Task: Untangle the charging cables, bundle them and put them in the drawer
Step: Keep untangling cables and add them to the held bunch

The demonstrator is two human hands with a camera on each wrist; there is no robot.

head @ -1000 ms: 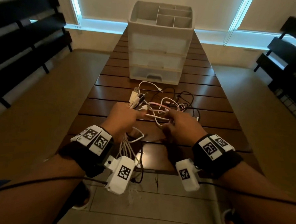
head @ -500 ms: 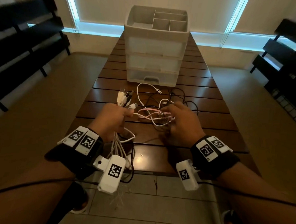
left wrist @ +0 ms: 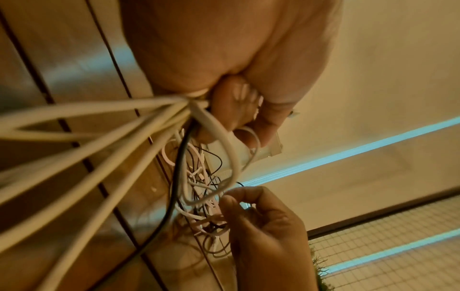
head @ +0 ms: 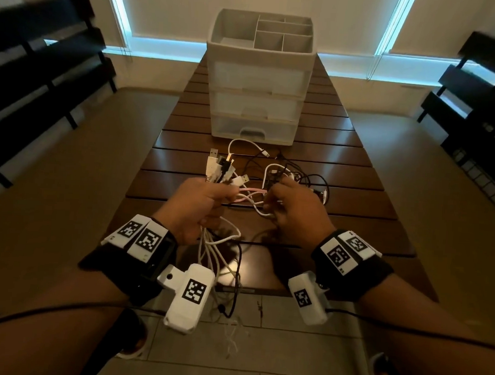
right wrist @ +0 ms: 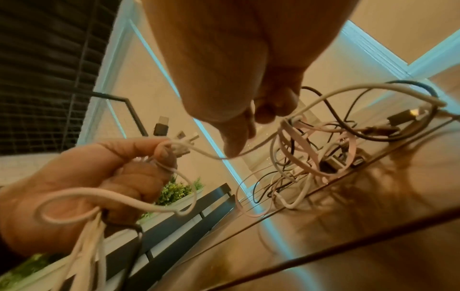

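White, pink and black charging cables [head: 284,172] lie tangled on the wooden slat table [head: 354,198]. My left hand [head: 202,202] grips a bunch of cable ends, with the USB plugs [head: 218,165] sticking up above the fist and the cords [left wrist: 99,128] hanging below it past the table's near edge. My right hand [head: 294,207] is just to its right, fingers curled into the tangle [right wrist: 323,147] and pinching a thin strand. Pink and white strands run between the two hands. A white drawer unit [head: 257,81] stands further back, with every drawer closed.
Dark benches [head: 46,70] run along both sides of the room. The drawer unit's open top tray [head: 277,34] has dividers. Tiled floor [head: 261,345] shows below the table's near edge, where the held cords dangle.
Both hands stay over the tangle. The right hand has shifted slightly left towards the left hand, and the plug bunch has swayed a little. The left hand's grip is unchanged.
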